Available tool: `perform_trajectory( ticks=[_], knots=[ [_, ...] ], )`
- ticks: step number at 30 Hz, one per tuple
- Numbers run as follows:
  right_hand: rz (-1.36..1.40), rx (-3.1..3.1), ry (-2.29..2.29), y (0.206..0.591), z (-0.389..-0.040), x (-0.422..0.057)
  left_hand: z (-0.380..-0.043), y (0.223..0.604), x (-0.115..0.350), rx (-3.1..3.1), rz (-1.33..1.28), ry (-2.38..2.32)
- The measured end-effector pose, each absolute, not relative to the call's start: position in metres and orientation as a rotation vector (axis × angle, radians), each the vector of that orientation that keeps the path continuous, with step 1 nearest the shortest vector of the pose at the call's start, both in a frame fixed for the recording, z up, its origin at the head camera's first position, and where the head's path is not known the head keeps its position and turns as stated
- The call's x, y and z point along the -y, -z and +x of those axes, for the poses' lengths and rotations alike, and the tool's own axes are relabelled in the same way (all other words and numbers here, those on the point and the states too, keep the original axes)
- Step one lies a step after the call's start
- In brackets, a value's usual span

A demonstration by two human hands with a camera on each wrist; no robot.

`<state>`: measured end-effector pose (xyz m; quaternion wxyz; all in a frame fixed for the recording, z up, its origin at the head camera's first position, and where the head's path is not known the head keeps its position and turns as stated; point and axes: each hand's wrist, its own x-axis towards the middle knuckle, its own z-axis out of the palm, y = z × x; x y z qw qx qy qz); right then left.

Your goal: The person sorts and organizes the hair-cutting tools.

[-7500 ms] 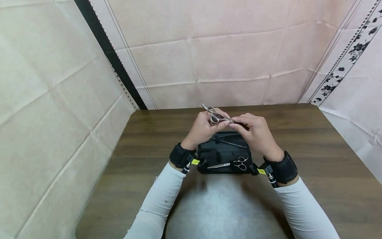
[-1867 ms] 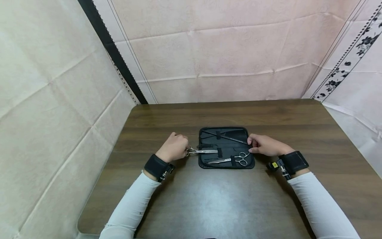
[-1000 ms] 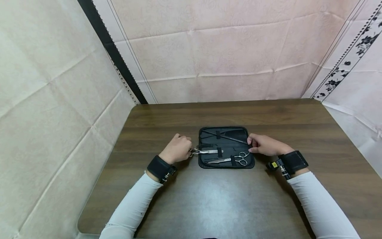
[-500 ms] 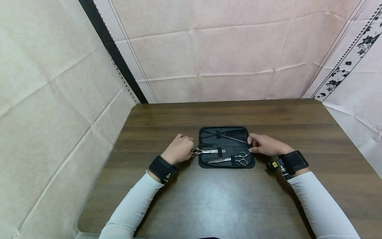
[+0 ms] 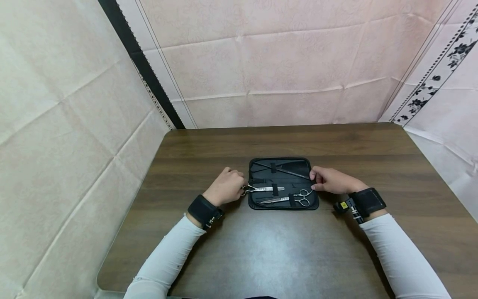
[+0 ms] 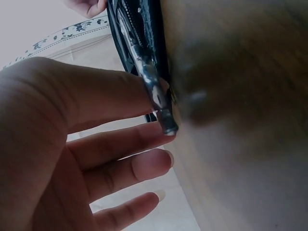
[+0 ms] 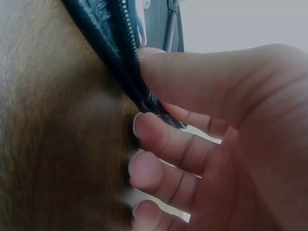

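Note:
A black zippered case (image 5: pixel 289 182) lies unfolded on the table. My left hand (image 5: pixel 225 187) grips the handle end of silver thinning shears (image 5: pixel 263 189) at the case's left edge; their blades pass under an elastic loop (image 5: pixel 275 190) and point right. In the left wrist view, thumb and forefinger pinch the shears' handle (image 6: pixel 153 84). At the opposite side, my right hand (image 5: pixel 334 180) pinches the case's edge. The right wrist view has the thumb over the zippered rim (image 7: pixel 127 48) and fingers below. Haircutting scissors (image 5: pixel 278 200) sit in a lower loop, finger rings to the right.
In the case's upper half, a slim dark rod (image 5: pixel 293 173) lies slanted through another loop. The wooden table (image 5: pixel 209 145) meets cloth-like hangings (image 5: pixel 284 83) at its back and sides.
Earlier, both hands held the shears above the case. Since then the right hand has gone to the case's right edge, and the left has slid the shears rightward, blades further through the loop.

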<state>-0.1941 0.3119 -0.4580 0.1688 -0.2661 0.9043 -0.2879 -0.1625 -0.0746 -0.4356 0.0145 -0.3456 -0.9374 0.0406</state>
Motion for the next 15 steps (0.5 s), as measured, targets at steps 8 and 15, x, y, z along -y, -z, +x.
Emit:
perform_trajectory(
  ticks=[8,15],
  knots=[
    [-0.762,-2.588,0.828,0.4573,-0.1927,-0.3105,-0.161,0.4383,0.0713,2.897,-1.087,-0.114],
    [-0.766,-2.585,0.825,0.4557,-0.1919,-0.3105,-0.1597,0.4406,0.0682,2.883,-1.094,-0.143]
  ],
)
